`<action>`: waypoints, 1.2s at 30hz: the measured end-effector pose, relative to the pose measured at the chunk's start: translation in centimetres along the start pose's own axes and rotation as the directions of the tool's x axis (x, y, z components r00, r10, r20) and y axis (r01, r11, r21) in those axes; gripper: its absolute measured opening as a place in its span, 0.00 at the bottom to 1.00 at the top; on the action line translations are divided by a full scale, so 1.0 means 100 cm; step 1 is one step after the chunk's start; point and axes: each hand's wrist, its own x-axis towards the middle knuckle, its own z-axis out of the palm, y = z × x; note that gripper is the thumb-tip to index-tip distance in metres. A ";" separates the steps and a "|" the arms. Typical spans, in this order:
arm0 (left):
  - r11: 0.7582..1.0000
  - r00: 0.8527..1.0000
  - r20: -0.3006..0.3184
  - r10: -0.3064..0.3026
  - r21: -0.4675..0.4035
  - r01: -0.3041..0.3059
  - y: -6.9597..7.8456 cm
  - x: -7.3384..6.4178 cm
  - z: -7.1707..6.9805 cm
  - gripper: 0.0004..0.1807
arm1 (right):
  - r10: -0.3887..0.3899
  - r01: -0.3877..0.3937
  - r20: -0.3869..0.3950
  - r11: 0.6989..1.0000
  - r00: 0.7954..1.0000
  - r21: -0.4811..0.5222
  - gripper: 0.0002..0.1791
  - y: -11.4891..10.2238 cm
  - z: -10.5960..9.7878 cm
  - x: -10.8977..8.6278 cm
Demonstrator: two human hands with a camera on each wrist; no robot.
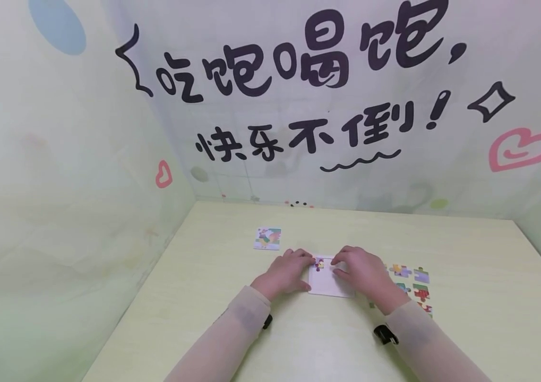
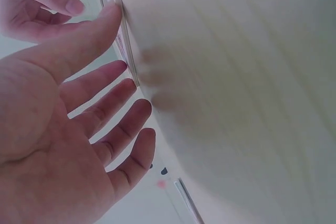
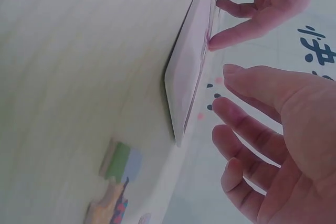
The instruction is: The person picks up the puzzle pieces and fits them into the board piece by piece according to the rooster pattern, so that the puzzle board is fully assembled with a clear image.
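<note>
A flat white puzzle tray [image 1: 329, 287] lies on the table between both hands. One puzzle piece with a coloured print [image 1: 319, 263] sits in its far left corner. My left hand [image 1: 285, 271] is at the tray's left side; in the left wrist view its thumb [image 2: 107, 22] touches the tray edge and the other fingers stretch out loosely. Over the right part of the tray is my right hand [image 1: 363, 270], fingers slightly bent. The right wrist view shows that hand [image 3: 273, 140] apart from the tray, with nothing between thumb and fingers.
Several loose puzzle pieces [image 1: 421, 292] lie to the right of the tray, partly hidden by the right hand and forearm. A square picture card [image 1: 267, 239] lies at the back left. Behind the table stands a wall [image 1: 270, 180] with printed writing.
</note>
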 end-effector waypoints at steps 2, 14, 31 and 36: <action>1.000 1.000 0.002 0.004 0.005 -0.004 0.000 0.000 0.001 0.39 | 0.005 -0.005 -0.001 1.000 1.000 0.000 0.07 0.001 -0.001 -0.004; 1.000 1.000 0.010 0.005 0.029 -0.005 0.002 -0.001 0.001 0.40 | 0.029 -0.028 -0.011 0.998 1.000 0.051 0.07 0.006 -0.008 -0.024; 1.000 1.000 0.005 0.012 0.022 -0.012 0.004 -0.004 -0.002 0.40 | 0.072 -0.070 -0.024 0.995 0.997 0.075 0.07 0.030 -0.017 -0.044; 0.999 1.000 0.001 0.018 0.030 -0.018 0.004 -0.003 -0.002 0.40 | 0.078 -0.076 -0.018 0.994 0.997 0.082 0.07 0.034 -0.020 -0.050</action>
